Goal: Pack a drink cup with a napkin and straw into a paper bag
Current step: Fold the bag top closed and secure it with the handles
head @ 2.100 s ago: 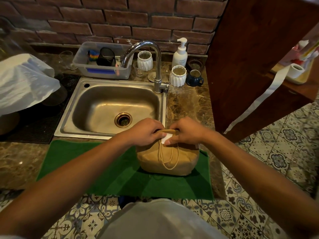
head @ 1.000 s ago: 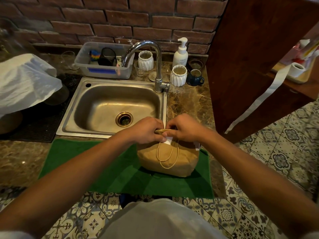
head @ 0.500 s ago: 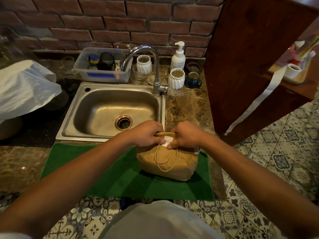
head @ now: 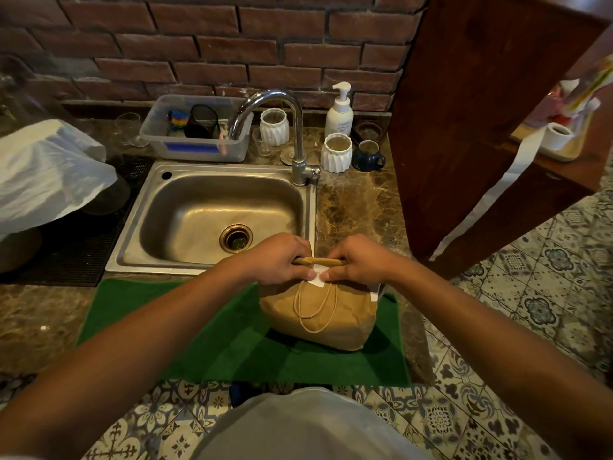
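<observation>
A brown paper bag (head: 335, 320) stands on a green mat (head: 205, 333) at the counter's front edge, its top folded over into a roll. My left hand (head: 278, 260) and my right hand (head: 351, 260) both pinch that folded top from either side. A small white sticker (head: 316, 279) lies on the fold between my thumbs. The bag's twine handles (head: 316, 307) hang loose down its front. Cup, napkin and straw are hidden inside the bag.
A steel sink (head: 212, 217) with a tap (head: 298, 141) lies just behind the bag. White ribbed pots (head: 335, 152), a blue mug (head: 369, 156), a soap dispenser (head: 339, 111) and a plastic tub (head: 195, 134) line the brick wall. A wooden panel (head: 464, 111) rises on the right.
Both hands stay on the bag's folded top and press the white sticker onto it. The view has shifted slightly; the bag has barely moved.
</observation>
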